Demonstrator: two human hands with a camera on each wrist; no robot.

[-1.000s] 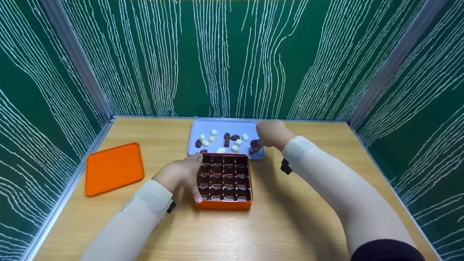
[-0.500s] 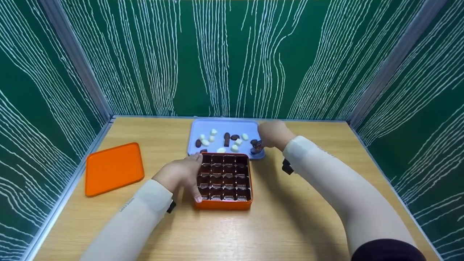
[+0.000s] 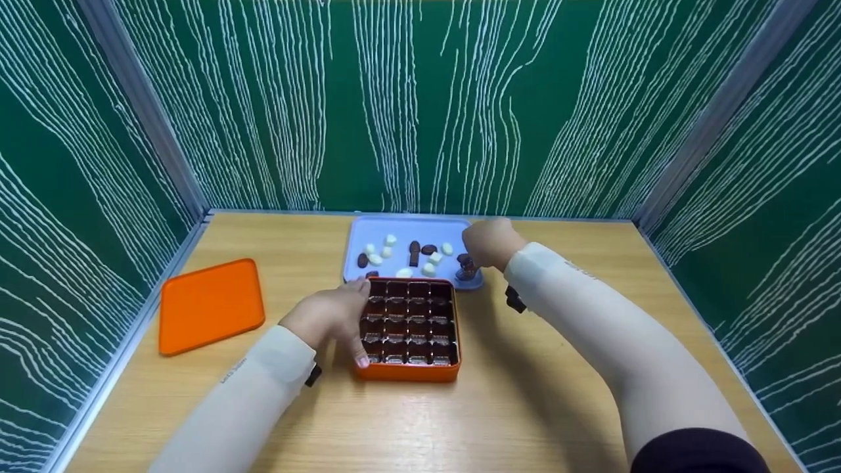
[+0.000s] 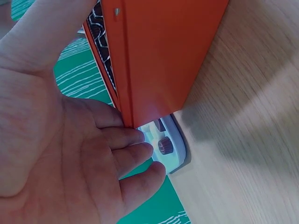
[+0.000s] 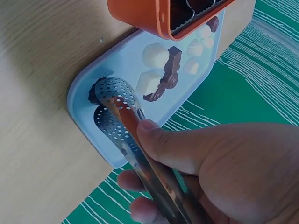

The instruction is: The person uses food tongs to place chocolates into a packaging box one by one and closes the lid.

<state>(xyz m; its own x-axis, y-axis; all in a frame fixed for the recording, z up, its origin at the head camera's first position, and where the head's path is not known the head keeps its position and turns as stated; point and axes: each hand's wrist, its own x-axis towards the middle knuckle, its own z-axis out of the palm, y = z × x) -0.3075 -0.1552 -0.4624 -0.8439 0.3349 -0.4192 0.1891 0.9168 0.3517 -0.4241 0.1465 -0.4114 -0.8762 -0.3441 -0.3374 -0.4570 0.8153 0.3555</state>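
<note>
My left hand [image 3: 332, 315] rests along the left side of an orange box [image 3: 410, 374], thumb near its front corner and fingers at the far corner. In the left wrist view the fingers [image 4: 133, 158] lie loosely against the box edge. Inside the box is a brown divided insert [image 3: 407, 322] with rows of square compartments. My right hand [image 3: 493, 243] grips metal tongs [image 5: 140, 144] with perforated ends. Their ends are down at the right end of a pale blue tray [image 3: 447, 230], right at a dark chocolate [image 5: 94, 92], partly hidden by the upper end.
Several white and brown chocolates [image 3: 414, 256] are scattered over the tray, whose near edge is overlapped by the box. An orange lid [image 3: 211, 306] lies on the wooden table [image 3: 525, 394] at the left. Green walls [image 3: 420, 118] with white lines enclose the back and sides.
The view has shifted slightly. My right hand has moved a little left, with the tongs still at the tray's right end. The left hand and box have stayed in place.
</note>
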